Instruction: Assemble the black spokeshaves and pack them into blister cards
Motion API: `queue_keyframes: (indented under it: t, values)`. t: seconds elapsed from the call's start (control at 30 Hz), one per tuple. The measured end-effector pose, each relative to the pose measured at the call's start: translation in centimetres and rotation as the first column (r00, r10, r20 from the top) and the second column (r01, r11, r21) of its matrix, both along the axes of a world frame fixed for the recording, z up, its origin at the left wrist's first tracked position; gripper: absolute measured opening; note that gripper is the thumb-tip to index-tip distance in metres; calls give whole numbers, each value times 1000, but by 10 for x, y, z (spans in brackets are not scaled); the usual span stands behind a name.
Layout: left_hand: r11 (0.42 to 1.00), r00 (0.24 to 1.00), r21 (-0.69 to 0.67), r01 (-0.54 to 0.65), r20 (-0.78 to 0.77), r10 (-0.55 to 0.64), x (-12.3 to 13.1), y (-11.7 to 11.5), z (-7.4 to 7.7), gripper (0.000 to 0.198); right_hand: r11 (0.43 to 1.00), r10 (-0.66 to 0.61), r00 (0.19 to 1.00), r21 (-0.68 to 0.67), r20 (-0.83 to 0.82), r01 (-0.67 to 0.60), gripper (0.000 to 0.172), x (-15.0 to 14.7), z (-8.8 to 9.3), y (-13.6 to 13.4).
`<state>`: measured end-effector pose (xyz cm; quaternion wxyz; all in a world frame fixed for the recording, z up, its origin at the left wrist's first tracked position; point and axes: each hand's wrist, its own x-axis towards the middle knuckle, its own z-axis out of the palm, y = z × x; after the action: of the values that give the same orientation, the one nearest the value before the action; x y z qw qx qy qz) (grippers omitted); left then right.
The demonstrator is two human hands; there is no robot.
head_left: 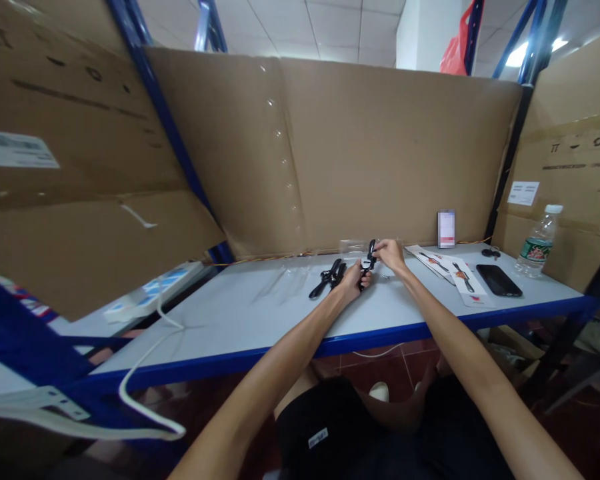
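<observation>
Clear plastic sleeves (294, 277) on white table (220, 313), left of held tool (366, 265). Loose black-handled tools (336, 271) just left of it. Left hand (353, 279): fingers clenched around held tool's lower part. Right hand (390, 253): fingertips pinching its upper black handle. Right of held tool: printed cards (464, 283), black phone (499, 280), bottle (535, 248).

Free tabletop (205, 327) front-left, black tools (323, 285) and cardboard wall (380, 153) beyond.
</observation>
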<state>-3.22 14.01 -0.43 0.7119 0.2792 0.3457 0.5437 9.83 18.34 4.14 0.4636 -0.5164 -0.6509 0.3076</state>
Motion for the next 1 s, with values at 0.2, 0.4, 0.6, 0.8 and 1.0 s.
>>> queue_keyframes:
  t: [0.2, 0.4, 0.6, 0.8, 1.0]
  values:
    - [999, 997, 23, -42, -64, 43, 3, -2, 1, 26, 974, -105, 951, 221, 291, 40, 20, -21, -5, -3]
    - [998, 992, 34, -44, -115, 48, 5, -3, 3, 23, 960, -140, 909, 280, 392, 27, 22, -24, -15, -3]
    - [998, 987, 26, -61, -146, 64, 3, -4, 4, 20, 978, -89, 907, 208, 411, 2, 18, 3, -6, 3]
    - [995, 982, 58, -80, -164, 88, 6, -4, 3, 20, 964, 247, 811, -52, 530, -260, 12, 48, -16, -2]
    - [991, 967, 105, -82, -231, 104, 7, -7, 1, 21, 960, 265, 820, -57, 507, -275, 5, 51, -31, -4]
